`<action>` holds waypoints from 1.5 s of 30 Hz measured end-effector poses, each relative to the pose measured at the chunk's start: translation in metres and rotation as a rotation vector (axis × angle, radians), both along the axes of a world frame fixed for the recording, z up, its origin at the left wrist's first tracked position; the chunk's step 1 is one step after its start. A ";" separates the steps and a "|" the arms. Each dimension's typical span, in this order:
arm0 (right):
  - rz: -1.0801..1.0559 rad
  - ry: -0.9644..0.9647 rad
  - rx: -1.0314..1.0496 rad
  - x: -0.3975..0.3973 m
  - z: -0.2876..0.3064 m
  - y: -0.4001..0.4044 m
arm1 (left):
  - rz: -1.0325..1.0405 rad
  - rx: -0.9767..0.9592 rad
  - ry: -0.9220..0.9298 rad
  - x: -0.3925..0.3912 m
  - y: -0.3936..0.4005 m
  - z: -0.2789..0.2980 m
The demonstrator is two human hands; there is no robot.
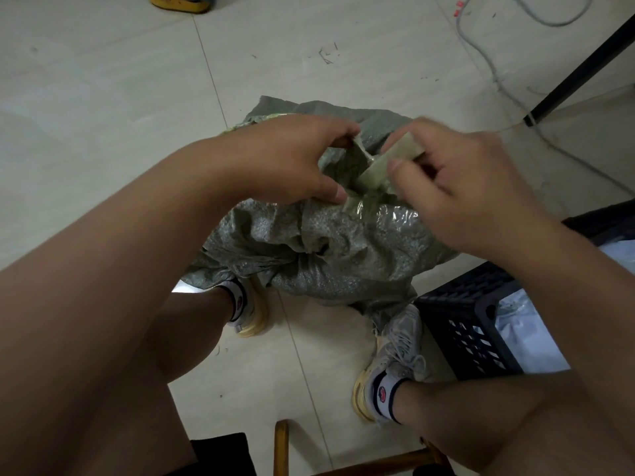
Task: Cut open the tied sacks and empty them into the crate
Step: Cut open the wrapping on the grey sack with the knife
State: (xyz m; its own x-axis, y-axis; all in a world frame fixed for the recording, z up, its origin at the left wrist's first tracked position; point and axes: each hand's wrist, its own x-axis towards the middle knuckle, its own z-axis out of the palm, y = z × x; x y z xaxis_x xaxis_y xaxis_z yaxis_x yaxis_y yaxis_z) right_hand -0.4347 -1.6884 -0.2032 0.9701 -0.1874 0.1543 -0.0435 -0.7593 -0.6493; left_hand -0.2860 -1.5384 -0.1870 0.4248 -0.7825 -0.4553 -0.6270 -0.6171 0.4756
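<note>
A grey-green woven sack (326, 245) lies crumpled on the tiled floor between my feet. Its bunched neck is wrapped in clear tape (385, 159). My left hand (295, 163) grips the sack's neck from the left. My right hand (457, 187) pinches a loose strip of the tape between thumb and fingers, just right of the neck. A dark plastic crate (470, 324) stands at the lower right, beside my right foot, with white bags (529, 331) inside it. No cutting tool is visible in either hand.
I sit on a wooden chair (343, 465) whose frame shows at the bottom. A black pole (580, 67) slants down at the upper right, with grey cables (508, 87) trailing over the floor. A yellow object (178, 3) sits at the top left.
</note>
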 end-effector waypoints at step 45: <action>-0.275 -0.024 0.002 0.000 -0.011 -0.006 | 0.090 0.139 -0.244 0.024 0.006 -0.001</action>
State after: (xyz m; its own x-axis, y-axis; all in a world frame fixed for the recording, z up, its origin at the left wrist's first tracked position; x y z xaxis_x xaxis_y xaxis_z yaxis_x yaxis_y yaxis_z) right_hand -0.4344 -1.6943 -0.2146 0.8786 -0.4440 0.1762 -0.2328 -0.7200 -0.6538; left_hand -0.2622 -1.5319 -0.1883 0.6000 -0.6741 -0.4308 -0.6522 -0.7240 0.2246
